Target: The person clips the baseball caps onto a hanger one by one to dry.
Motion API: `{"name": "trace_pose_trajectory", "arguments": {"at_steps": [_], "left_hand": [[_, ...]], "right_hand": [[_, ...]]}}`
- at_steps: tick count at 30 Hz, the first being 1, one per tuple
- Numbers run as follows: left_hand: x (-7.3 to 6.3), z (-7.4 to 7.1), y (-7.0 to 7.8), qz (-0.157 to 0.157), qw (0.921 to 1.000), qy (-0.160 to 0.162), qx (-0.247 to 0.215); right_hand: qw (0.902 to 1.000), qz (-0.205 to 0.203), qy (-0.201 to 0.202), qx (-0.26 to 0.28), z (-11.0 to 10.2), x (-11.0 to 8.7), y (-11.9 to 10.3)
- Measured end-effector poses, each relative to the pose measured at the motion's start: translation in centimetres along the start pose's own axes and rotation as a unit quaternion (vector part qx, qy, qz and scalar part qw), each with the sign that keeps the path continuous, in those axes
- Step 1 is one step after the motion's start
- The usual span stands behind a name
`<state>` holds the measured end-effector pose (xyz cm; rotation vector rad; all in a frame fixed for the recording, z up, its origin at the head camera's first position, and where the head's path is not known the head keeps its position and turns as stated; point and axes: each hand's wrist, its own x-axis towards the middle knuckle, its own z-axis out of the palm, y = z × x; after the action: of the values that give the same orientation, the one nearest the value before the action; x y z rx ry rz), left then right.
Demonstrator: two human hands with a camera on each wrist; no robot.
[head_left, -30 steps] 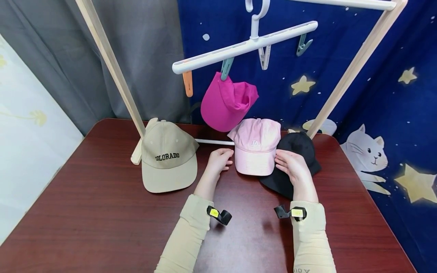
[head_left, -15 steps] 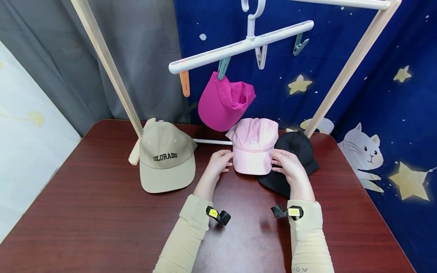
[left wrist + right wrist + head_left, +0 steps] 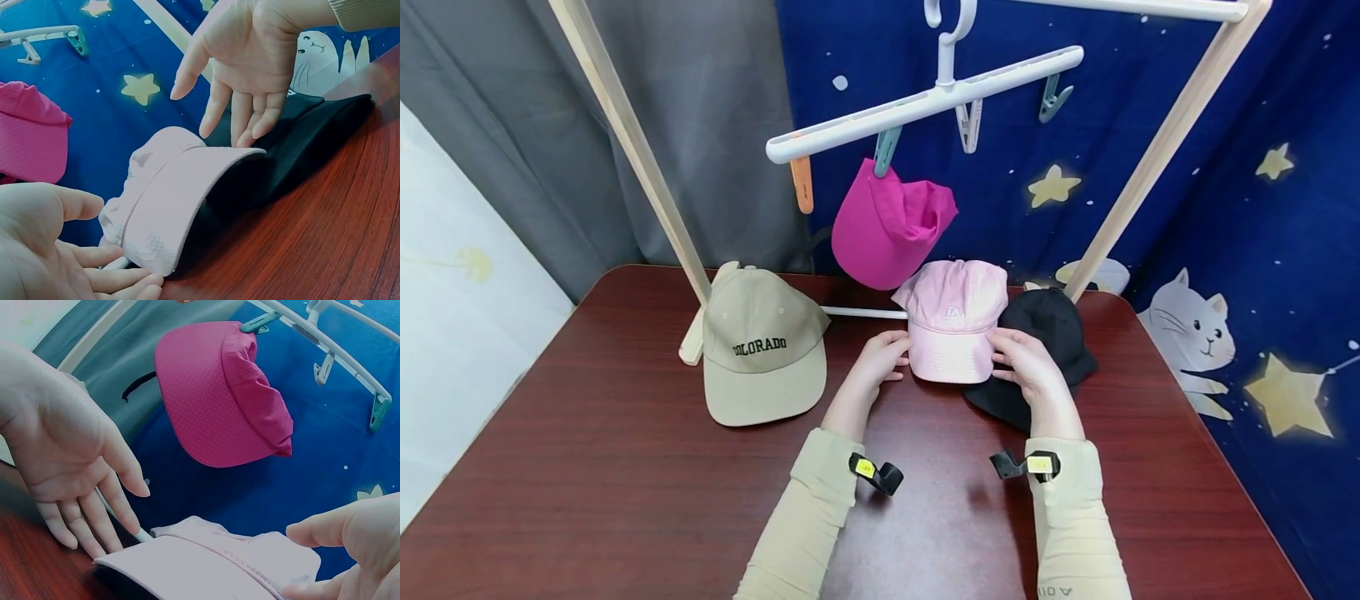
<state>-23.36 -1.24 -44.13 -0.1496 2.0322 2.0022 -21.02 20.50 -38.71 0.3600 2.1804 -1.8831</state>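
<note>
A pale pink cap point(image 3: 958, 308) sits brim forward near the table's back, overlapping a black cap point(image 3: 1048, 325) on its right. Beside the pink brim's left edge is my left hand point(image 3: 878, 360), fingers extended; in the left wrist view its fingertips point(image 3: 147, 289) meet the brim's corner. My right hand point(image 3: 1030, 362) is at the other side, over the black cap, its fingers loosely extended at the brim's edge. Neither hand grips anything. Above, a magenta cap point(image 3: 880, 229) hangs from a green clip point(image 3: 887, 152) on a white hanger point(image 3: 925, 104).
A beige COLORADO cap point(image 3: 763, 350) lies on the left of the dark red table point(image 3: 625, 500). Wooden posts point(image 3: 632, 150) stand on both sides, with a white rod point(image 3: 865, 312) low between them. An orange clip point(image 3: 802, 185) and others hang from the hanger.
The head view has shifted slightly, so the scene slides left. My right hand has edged a little closer to the pink cap's brim; the left hand stays beside it.
</note>
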Motion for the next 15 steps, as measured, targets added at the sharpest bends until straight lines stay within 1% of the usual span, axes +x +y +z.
{"name": "trace_pose_trajectory", "arguments": {"at_steps": [4,9,10,12,13,15], "left_hand": [[-0.26,-0.19,0.21,0.002,1.0,-0.004,-0.006],[-0.18,-0.25,0.15,-0.002,1.0,-0.002,-0.01],[0.1,-0.24,-0.18,0.001,1.0,0.002,-0.009],[0.28,-0.2,-0.36,0.001,1.0,0.007,-0.006],[0.38,-0.26,-0.55,0.009,0.9999,0.005,-0.009],[0.49,-0.25,-0.69,0.012,0.9999,0.007,-0.007]], "right_hand": [[1.0,0.0,-0.004,0.007,0.12,0.07,-0.02],[0.9997,0.003,-0.013,0.019,0.1,0.07,-0.05],[0.9996,0.003,-0.017,0.021,0.12,0.03,-0.09],[0.9994,0.003,-0.023,0.026,0.17,0.04,-0.11],[0.9993,0.002,-0.025,0.028,0.18,0.06,-0.08],[0.9992,0.0,-0.026,0.031,0.22,0.1,-0.01]]}}
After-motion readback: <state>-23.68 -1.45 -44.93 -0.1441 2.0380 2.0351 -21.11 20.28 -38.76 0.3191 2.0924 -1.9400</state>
